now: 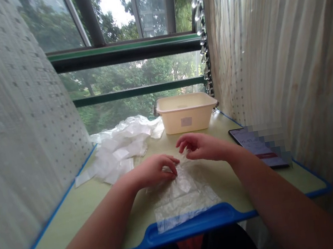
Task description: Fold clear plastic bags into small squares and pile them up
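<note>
Some crinkled clear film (186, 197) at left hand (155, 170), right hand (204, 147); fingers (170, 167) curled, grip unclear.

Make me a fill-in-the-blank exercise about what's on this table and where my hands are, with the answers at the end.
Seen from your seat, the white pile lies to the ____ of the tub. The hand nearer the phone is your ____ one. The table rim, which the clear plastic overlaps, is colored ____.

Missing words: left; right; blue.
</note>
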`<action>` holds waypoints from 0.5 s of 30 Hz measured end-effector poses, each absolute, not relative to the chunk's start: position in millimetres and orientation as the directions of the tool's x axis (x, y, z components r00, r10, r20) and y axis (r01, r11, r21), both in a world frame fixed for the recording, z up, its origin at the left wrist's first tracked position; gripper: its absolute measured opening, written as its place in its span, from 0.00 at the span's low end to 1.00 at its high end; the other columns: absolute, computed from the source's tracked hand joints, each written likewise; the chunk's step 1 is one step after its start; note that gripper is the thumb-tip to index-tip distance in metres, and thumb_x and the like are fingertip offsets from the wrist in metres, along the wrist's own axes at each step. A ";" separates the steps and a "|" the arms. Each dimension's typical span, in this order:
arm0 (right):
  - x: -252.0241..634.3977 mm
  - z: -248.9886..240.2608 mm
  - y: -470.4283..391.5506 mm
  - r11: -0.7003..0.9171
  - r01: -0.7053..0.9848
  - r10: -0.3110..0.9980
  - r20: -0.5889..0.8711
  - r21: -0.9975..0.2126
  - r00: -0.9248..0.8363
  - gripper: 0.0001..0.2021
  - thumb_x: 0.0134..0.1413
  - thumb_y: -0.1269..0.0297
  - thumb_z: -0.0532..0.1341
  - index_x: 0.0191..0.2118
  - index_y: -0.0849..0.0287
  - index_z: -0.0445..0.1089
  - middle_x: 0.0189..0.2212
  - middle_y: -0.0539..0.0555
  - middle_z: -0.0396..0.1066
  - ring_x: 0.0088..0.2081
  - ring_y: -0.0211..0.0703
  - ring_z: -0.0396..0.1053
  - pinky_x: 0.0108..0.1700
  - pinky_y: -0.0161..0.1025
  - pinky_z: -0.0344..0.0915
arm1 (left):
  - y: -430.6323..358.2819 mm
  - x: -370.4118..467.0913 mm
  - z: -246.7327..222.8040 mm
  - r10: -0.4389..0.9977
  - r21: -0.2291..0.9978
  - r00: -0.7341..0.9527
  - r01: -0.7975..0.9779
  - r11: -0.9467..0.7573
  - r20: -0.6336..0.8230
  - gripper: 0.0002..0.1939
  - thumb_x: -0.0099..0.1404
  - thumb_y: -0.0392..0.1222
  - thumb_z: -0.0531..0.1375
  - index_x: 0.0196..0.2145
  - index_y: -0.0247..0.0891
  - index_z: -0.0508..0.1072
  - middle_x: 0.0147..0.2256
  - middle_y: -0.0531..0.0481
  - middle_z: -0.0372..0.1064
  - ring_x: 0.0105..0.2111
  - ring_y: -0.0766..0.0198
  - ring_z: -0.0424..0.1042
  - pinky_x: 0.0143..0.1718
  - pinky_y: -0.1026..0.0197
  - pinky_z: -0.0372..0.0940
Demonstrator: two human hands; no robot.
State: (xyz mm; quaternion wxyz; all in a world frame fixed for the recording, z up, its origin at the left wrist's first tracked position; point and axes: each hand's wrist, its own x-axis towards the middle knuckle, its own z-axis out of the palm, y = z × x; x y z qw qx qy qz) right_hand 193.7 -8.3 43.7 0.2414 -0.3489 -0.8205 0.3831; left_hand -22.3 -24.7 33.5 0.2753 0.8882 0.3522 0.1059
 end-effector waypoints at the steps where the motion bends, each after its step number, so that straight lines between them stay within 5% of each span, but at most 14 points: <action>1: 194.1 45.3 -10.1 0.446 0.365 0.749 0.117 -0.817 -0.653 0.23 0.42 0.74 0.58 0.48 0.58 0.61 0.36 0.51 0.67 0.27 0.31 0.62 0.31 0.31 0.62 | -23.9 -21.9 33.6 0.691 0.570 0.723 0.567 -0.595 0.003 0.06 0.55 0.39 0.60 0.31 0.40 0.75 0.48 0.49 0.66 0.47 0.60 0.66 0.48 0.60 0.58; 8: 198.9 49.4 -17.2 0.367 0.399 0.666 -0.062 -0.840 -0.743 0.40 0.40 0.71 0.63 0.60 0.51 0.46 0.44 0.56 0.64 0.31 0.34 0.64 0.32 0.33 0.64 | -18.9 -23.0 31.2 0.724 0.592 0.690 0.582 -0.557 0.003 0.08 0.52 0.41 0.61 0.33 0.39 0.73 0.41 0.51 0.70 0.41 0.60 0.68 0.44 0.61 0.60; 11: 200.2 52.6 -19.1 0.305 0.394 0.614 -0.137 -0.867 -0.777 0.35 0.42 0.70 0.61 0.58 0.53 0.50 0.43 0.55 0.67 0.34 0.37 0.66 0.34 0.35 0.65 | -19.7 -23.9 30.2 0.753 0.596 0.658 0.604 -0.529 0.000 0.14 0.52 0.42 0.62 0.38 0.41 0.71 0.43 0.51 0.69 0.42 0.60 0.67 0.44 0.60 0.60; 15: 202.7 53.5 -14.0 0.389 0.469 0.756 -0.016 -0.793 -0.654 0.23 0.45 0.70 0.58 0.51 0.56 0.62 0.40 0.54 0.69 0.35 0.38 0.67 0.35 0.35 0.64 | -19.8 -24.7 28.9 0.760 0.585 0.650 0.618 -0.526 -0.003 0.18 0.51 0.42 0.62 0.42 0.42 0.69 0.43 0.51 0.69 0.43 0.59 0.67 0.45 0.59 0.59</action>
